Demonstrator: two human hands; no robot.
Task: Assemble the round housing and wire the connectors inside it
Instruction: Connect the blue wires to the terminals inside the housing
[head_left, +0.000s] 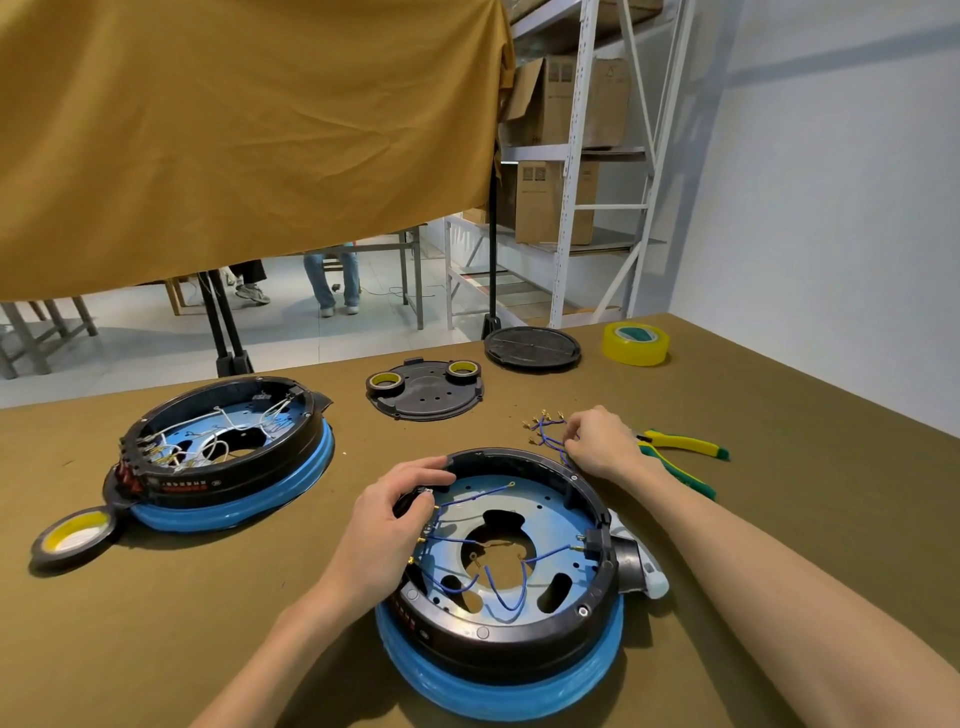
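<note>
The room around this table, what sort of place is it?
Probably a small assembly workshop or stockroom: metal shelving holds cardboard boxes, and round housings, tape rolls and pliers lie on the table.

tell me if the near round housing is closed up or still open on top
Open. The near housing has no cover on it: its blue wires and metal plate show inside, and a dark round cover lies apart on the table.

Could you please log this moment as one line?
left hand grips near housing rim | right hand pinches loose blue wires | pliers idle
</note>
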